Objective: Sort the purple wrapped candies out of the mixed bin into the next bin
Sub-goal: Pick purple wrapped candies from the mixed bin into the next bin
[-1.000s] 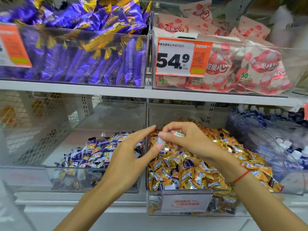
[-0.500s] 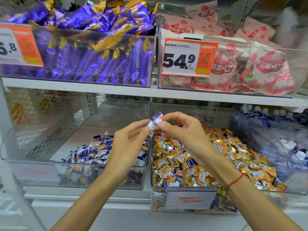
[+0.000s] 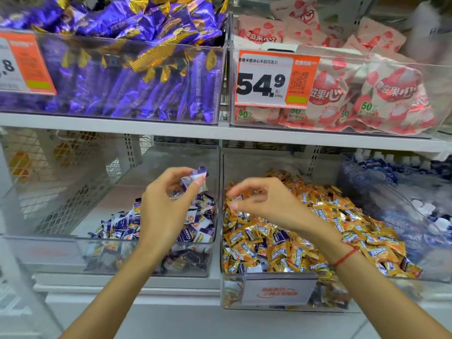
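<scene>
A white metal shelf unit (image 3: 171, 133) fills the view, with one upper shelf board and a lower row under it. Behind the lower row there is a wire mesh back panel (image 3: 56, 182) at the left.

On the upper board stand two large clear bins. The left one (image 3: 117, 77) is full of long purple and gold wrapped bars and carries an orange price tag (image 3: 24, 62) at its left front. The right one (image 3: 342, 94) holds pink and white packets with red fruit pictures, and its orange price tag (image 3: 276, 78) shows 54.9.

On the lower row, the mixed bin (image 3: 276, 292) is heaped with orange and gold candies, and a few purple ones lie among them. It has a grey label holder (image 3: 277, 291) on the front wall. Just beside it, at the left, the next bin (image 3: 61, 253) holds a smaller pile of purple and white candies in its right part. At the far right a tilted clear bin (image 3: 403, 216) holds blue and white sweets.

The left hand (image 3: 166, 204) is over the next bin and pinches one purple wrapped candy (image 3: 194, 177) between thumb and fingertips, above the pile. The right hand (image 3: 266, 204) hovers over the mixed bin; its fingers are curled with the tips near each other, and no candy shows between them. A red string (image 3: 346, 256) is around the right wrist.
</scene>
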Demonstrator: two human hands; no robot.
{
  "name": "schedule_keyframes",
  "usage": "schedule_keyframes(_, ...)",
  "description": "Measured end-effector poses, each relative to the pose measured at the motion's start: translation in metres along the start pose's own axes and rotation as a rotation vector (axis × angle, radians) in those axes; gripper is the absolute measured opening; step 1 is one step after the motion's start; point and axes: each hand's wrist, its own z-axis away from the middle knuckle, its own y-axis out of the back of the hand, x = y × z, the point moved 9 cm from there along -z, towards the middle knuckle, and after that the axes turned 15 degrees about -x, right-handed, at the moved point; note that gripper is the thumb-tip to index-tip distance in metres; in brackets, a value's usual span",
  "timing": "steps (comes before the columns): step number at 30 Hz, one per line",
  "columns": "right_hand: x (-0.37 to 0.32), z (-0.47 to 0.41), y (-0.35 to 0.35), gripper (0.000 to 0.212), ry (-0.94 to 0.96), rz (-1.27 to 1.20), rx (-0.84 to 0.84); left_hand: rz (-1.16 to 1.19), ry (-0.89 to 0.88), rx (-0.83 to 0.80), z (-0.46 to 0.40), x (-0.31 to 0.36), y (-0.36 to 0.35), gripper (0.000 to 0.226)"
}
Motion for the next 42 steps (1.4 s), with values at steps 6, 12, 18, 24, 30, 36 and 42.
schedule_keyframes(6,0.059,-0.007,-0.057,0.047,-0.203,0.537,-0.536,-0.500,0.056,-0.567,-0.001,-0.035,-0.025,0.060)
schedule_keyframes(12,0.061,-0.016,-0.056,0.038,-0.169,0.644,-0.498,-0.426,0.054,-0.741,0.003,-0.049,-0.021,0.062)
schedule_keyframes(18,0.058,-0.007,-0.031,0.021,-0.158,0.465,-0.322,-0.677,0.060,-0.417,-0.014,-0.044,-0.013,0.057)
schedule_keyframes(24,0.046,0.017,0.015,0.022,-0.165,-0.139,-0.045,-0.714,0.028,-0.241,-0.016,-0.022,-0.016,0.065)
schedule_keyframes(30,0.019,0.026,0.019,0.029,-0.024,-0.581,0.043,-0.149,-0.192,-0.334,0.009,0.047,-0.060,0.044)
schedule_keyframes(36,0.016,0.030,0.039,0.014,-0.053,-0.091,0.083,-0.034,-0.206,-0.274,0.010,0.047,-0.060,0.017)
schedule_keyframes(42,0.086,0.026,0.012,0.030,-0.425,0.803,-0.306,-0.045,-0.113,-0.260,0.008,0.028,-0.049,0.015)
